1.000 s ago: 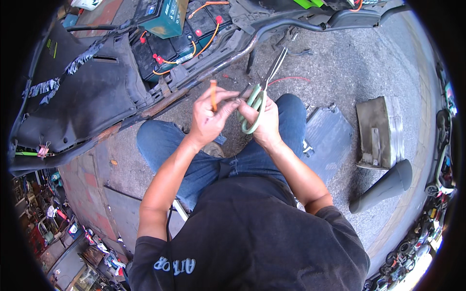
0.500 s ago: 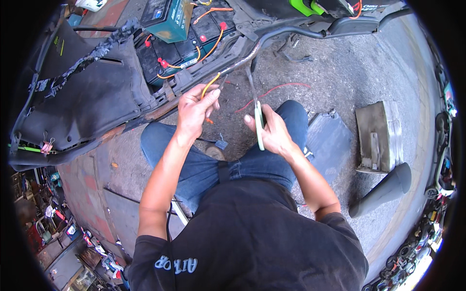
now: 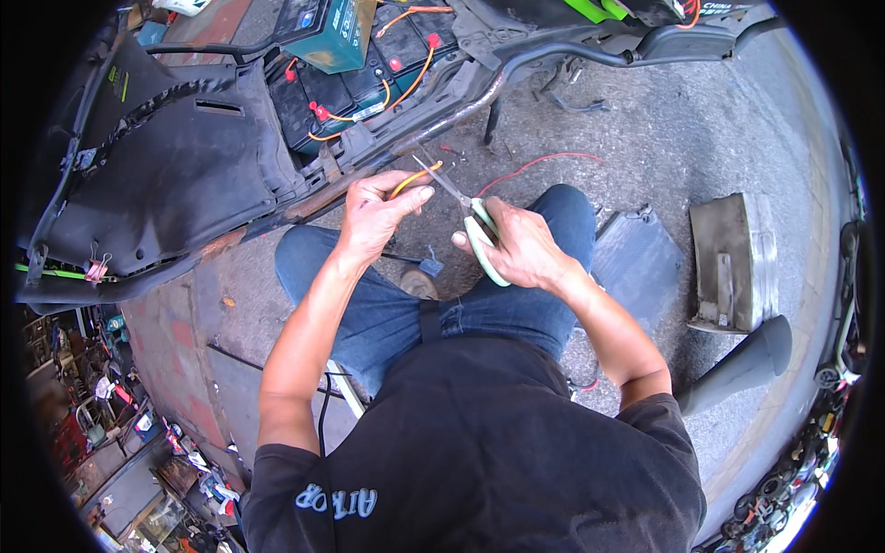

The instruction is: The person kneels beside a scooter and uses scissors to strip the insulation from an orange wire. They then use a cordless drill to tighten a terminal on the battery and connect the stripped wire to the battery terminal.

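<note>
My left hand (image 3: 373, 214) pinches a short yellow-orange wire (image 3: 415, 178) that slants up toward its bare tip. My right hand (image 3: 516, 241) grips scissors (image 3: 479, 230) with pale green handles, their blades pointing up-left beside the wire's end; whether they touch it I cannot tell. Both hands are over my jeans-clad legs, just below the rusty edge of a vehicle body (image 3: 157, 152). Black batteries (image 3: 359, 64) with red terminal caps and orange cables sit in that body, a teal battery (image 3: 327, 39) on top.
A red wire (image 3: 544, 161) lies on the pavement (image 3: 645, 138). At my right are a flat dark panel (image 3: 636, 249), a dirty metal box (image 3: 724, 263) and a grey tapered piece (image 3: 742, 364). Cluttered parts (image 3: 111, 405) line the lower left.
The scissors, first raised and then held more upright, now tilt left toward the wire's tip. My left hand turned the wire to slant upward and now holds it slightly lower and further right.
</note>
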A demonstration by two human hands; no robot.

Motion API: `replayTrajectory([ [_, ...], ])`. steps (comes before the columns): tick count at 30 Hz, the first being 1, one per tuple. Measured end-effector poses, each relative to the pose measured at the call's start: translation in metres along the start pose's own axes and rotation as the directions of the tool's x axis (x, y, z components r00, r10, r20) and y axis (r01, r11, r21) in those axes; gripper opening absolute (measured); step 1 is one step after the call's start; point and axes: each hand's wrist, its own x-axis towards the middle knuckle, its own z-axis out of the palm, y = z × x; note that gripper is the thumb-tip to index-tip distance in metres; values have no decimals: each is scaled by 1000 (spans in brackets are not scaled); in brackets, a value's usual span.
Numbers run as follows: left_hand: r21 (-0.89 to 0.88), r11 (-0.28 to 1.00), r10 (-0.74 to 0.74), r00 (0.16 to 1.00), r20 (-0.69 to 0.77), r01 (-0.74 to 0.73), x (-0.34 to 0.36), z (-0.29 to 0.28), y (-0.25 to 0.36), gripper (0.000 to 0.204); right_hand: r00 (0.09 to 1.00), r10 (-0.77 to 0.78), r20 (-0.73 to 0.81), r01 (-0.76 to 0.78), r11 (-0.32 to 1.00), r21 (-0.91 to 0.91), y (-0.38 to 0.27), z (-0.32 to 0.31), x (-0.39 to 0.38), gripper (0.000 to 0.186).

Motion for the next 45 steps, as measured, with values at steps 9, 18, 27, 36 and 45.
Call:
replayTrajectory([
  [9, -28, 993, -113, 988, 109, 117, 3, -3, -2, 28, 999, -53, -8, 53, 998, -14, 9, 3, -1, 55],
  [18, 86, 995, -53, 999, -1, 53, 23, -8, 9, 34, 999, 19, -32, -18, 1000, 6, 18, 1, -8, 57],
  [27, 901, 127, 621, 742, 254, -414, 177, 7, 55, 21, 971, 222, -93, -206, 966, 153, 24, 19, -34, 59],
  [36, 893, -38, 471, 780, 413, -449, 231, 15, 29, 22, 952, 273, -135, -243, 949, 202, 25, 30, -60, 58],
  [45, 636, 666, 348, 917, 197, -390, 75, 51, 30, 24, 941, 291, -173, -265, 951, 160, 22, 15, -39, 56],
])
